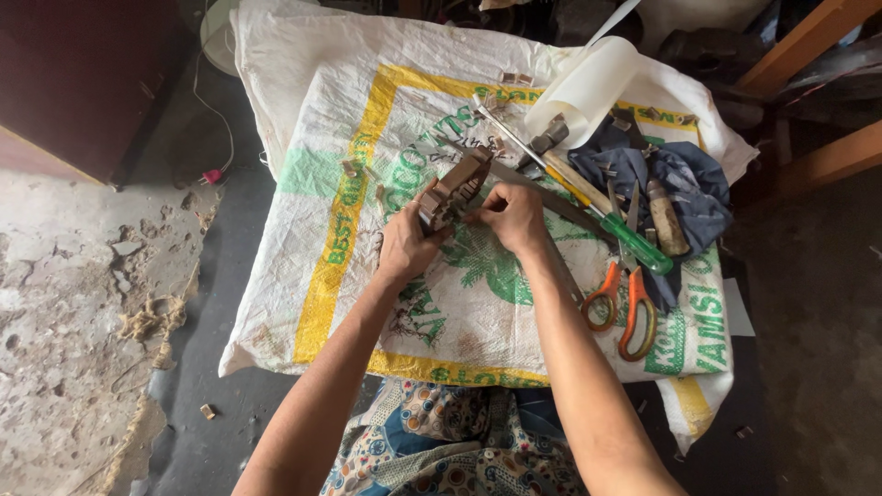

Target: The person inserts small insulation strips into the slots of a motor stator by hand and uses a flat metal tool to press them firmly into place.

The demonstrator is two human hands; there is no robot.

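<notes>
two hands work over one white woven sack (367,119) on the floor. the left hand (407,241) is wrapped around one brown slotted block (454,187) – it sits up off the sack, in the middle. the right hand (511,216) has its fingers pinched at the block's lower edge. near the right hand lie one pair of orange scissors (625,303), one green-handled screwdriver (634,241), one blue cloth (689,188) and one white roll (588,87).
</notes>
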